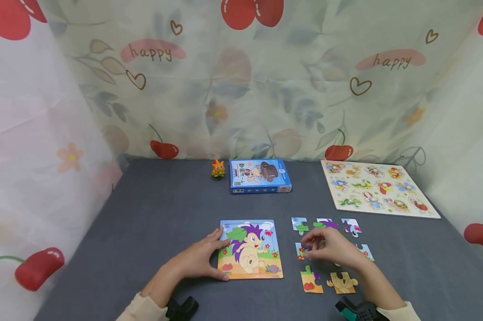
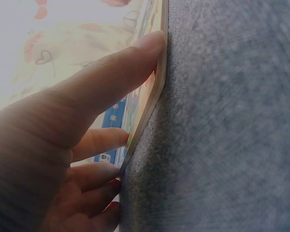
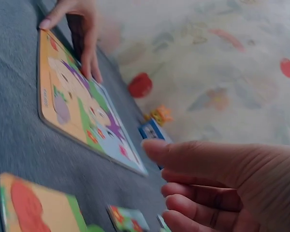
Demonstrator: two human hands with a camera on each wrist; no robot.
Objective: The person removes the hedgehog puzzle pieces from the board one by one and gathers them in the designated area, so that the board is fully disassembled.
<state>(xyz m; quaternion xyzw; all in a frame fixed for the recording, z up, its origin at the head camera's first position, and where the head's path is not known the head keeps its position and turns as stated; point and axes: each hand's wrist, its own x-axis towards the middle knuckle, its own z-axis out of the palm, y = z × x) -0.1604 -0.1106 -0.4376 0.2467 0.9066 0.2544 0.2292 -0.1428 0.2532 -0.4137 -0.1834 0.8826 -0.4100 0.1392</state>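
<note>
A square hedgehog puzzle board lies flat on the dark cloth, its purple-spined picture facing up. My left hand rests along its left side; the thumb touches the lower corner and the fingers spread at the upper left edge. To the right, my right hand hovers over loose puzzle pieces, fingers loosely bent. In the right wrist view nothing shows between its thumb and fingers. Below that hand lie a piece with a red fruit and a tan piece. The hand partly hides the middle row.
More pieces, such as a blue-and-green one and a purple-and-blue one, lie beyond my right hand. At the back stand a small orange toy and a blue box. A picture board with insects lies at back right.
</note>
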